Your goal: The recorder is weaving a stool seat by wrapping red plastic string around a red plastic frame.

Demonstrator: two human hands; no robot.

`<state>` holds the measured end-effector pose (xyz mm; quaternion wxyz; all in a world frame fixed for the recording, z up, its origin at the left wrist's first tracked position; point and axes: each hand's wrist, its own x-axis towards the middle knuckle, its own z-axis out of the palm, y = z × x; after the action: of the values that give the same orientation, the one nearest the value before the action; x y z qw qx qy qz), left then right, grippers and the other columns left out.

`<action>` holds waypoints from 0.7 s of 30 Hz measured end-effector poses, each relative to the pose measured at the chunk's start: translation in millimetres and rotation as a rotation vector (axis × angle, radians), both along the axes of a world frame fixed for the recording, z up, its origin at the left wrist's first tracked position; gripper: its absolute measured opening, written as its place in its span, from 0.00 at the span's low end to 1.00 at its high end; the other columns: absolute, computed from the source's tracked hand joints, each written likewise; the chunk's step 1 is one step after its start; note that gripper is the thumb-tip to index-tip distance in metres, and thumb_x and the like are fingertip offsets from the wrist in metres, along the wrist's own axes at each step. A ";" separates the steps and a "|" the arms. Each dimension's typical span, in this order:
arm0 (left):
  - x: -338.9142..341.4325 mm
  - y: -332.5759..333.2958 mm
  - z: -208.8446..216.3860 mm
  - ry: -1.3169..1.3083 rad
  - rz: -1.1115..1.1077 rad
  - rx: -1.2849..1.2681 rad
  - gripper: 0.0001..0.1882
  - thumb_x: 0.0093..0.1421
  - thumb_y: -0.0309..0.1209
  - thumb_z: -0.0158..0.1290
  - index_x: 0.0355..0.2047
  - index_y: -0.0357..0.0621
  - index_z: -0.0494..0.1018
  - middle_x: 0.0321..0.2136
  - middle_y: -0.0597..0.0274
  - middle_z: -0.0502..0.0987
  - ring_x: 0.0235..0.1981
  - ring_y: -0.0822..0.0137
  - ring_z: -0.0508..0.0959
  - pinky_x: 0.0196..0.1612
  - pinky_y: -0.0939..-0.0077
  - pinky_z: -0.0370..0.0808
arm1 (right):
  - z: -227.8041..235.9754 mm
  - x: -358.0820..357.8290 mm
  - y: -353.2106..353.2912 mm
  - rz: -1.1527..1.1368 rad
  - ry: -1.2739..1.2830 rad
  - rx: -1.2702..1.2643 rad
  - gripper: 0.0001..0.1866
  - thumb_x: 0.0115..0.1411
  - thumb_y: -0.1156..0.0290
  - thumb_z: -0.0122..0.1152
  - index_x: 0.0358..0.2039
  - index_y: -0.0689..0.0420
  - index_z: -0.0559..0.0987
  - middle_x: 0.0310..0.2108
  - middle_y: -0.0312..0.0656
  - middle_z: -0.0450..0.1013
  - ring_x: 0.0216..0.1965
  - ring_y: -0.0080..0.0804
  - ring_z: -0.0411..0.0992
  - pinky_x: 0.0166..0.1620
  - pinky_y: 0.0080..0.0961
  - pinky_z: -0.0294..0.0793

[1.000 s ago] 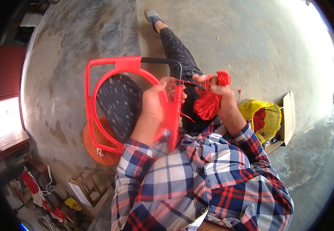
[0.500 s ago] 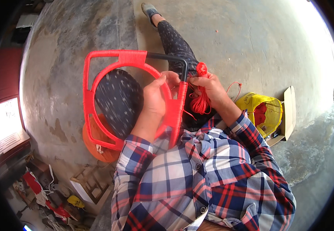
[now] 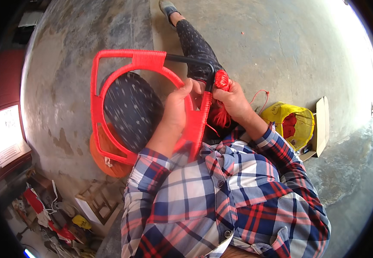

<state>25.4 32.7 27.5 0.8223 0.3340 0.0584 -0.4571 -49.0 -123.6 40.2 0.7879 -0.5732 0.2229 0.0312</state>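
Observation:
A squarish frame [image 3: 148,59] with a round ring inside it is wound in bright red cord and tilts above my lap. Its upper right corner is a bare black tube [image 3: 185,59]. My left hand [image 3: 175,108] is closed around the right part of the ring, thumb on top and some fingers hidden behind it. Just right of the tube, my right hand [image 3: 234,102] grips a looped bundle of red cord [image 3: 222,81]. A short loose cord end hangs beside the wound edge. Another thin strand loops out to the right of my right wrist.
To the right, a yellow bag [image 3: 277,112] with red material inside stands by an open cardboard box [image 3: 322,124]. Something round and orange [image 3: 104,161] lies under the frame. A wooden stool-like frame [image 3: 98,202] and mixed clutter [image 3: 53,219] are at the lower left. My leg [image 3: 195,45] stretches forward on concrete.
The frame has shifted slightly upward in view. My right hand and the cord bundle have turned and moved closer against the black tube. My left hand keeps its hold.

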 end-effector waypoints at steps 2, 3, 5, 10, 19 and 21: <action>0.3 -1.1 -1.4 -0.019 0.007 -0.077 0.18 0.66 0.44 0.46 0.24 0.45 0.66 0.32 0.61 0.74 0.32 0.67 0.74 0.38 0.72 0.72 | 2.9 -0.9 5.9 -0.026 -0.041 -0.019 0.04 0.54 0.79 0.51 0.24 0.57 0.73 0.19 0.30 0.68 0.20 0.17 0.64 0.25 0.18 0.63; 1.2 -1.7 -0.9 -0.019 0.007 -0.077 0.18 0.66 0.44 0.46 0.24 0.45 0.66 0.32 0.61 0.74 0.32 0.67 0.74 0.38 0.72 0.72 | 4.8 -2.2 8.2 -0.056 -0.085 -0.042 0.04 0.54 0.79 0.51 0.23 0.57 0.73 0.19 0.29 0.67 0.20 0.16 0.64 0.25 0.17 0.63; 3.4 -1.2 0.9 -0.012 -0.038 -0.086 0.19 0.66 0.43 0.46 0.22 0.46 0.63 0.31 0.60 0.74 0.32 0.67 0.74 0.37 0.72 0.71 | 3.0 -7.9 11.6 -0.077 -0.067 -0.049 0.04 0.54 0.79 0.50 0.24 0.57 0.73 0.19 0.29 0.67 0.21 0.16 0.63 0.25 0.17 0.63; 4.5 1.3 1.0 0.018 -0.059 -0.002 0.20 0.67 0.43 0.45 0.21 0.45 0.61 0.30 0.58 0.74 0.32 0.64 0.74 0.40 0.68 0.74 | 0.7 -17.7 8.3 -0.034 -0.028 -0.042 0.04 0.54 0.78 0.50 0.26 0.57 0.73 0.20 0.30 0.67 0.23 0.17 0.64 0.28 0.17 0.64; 6.3 -0.8 6.5 -0.137 -0.045 0.123 0.20 0.67 0.43 0.45 0.20 0.48 0.62 0.29 0.59 0.75 0.27 0.66 0.74 0.33 0.71 0.72 | -10.4 -23.9 15.0 0.016 -0.040 0.421 0.05 0.59 0.71 0.63 0.34 0.55 0.77 0.28 0.29 0.72 0.26 0.16 0.67 0.32 0.17 0.66; 5.4 -0.8 8.9 -0.190 -0.046 0.161 0.20 0.67 0.43 0.45 0.20 0.48 0.62 0.28 0.59 0.75 0.26 0.67 0.73 0.31 0.72 0.71 | -6.9 -25.6 12.3 0.058 -0.062 0.345 0.04 0.59 0.72 0.63 0.34 0.55 0.78 0.28 0.29 0.73 0.27 0.16 0.67 0.32 0.17 0.66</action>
<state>30.8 31.9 36.4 0.7839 0.4419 0.0091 -0.4360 -74.7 -111.3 33.4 0.8798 -0.4365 0.1734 0.0740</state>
